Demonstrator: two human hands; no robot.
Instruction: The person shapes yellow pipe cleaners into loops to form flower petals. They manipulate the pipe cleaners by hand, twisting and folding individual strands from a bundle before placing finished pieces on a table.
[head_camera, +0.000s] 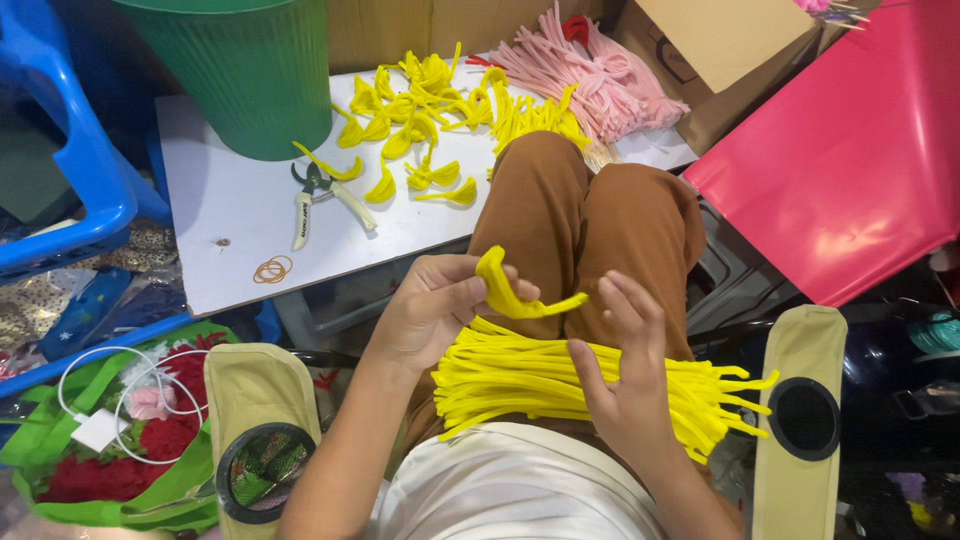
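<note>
Head view: left hand (425, 310) has its grip pinched shut on one bent yellow pipe cleaner (512, 297) above the lap; loop end up-left, free tail pointing right, long axis roughly level. Right hand (625, 385) is spread open, holding nothing, fingertips near the tail. One bundle of yellow stems (520, 375) lies crosswise on the lap. On the worktop (230, 215): one pair of pliers (318, 198), two rubber bands (272, 269), one green bucket (250, 70).

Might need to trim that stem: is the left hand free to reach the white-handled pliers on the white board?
Probably not at once: the left hand pinches a bent yellow pipe cleaner. The pliers lie uncovered ahead on the board.
</note>
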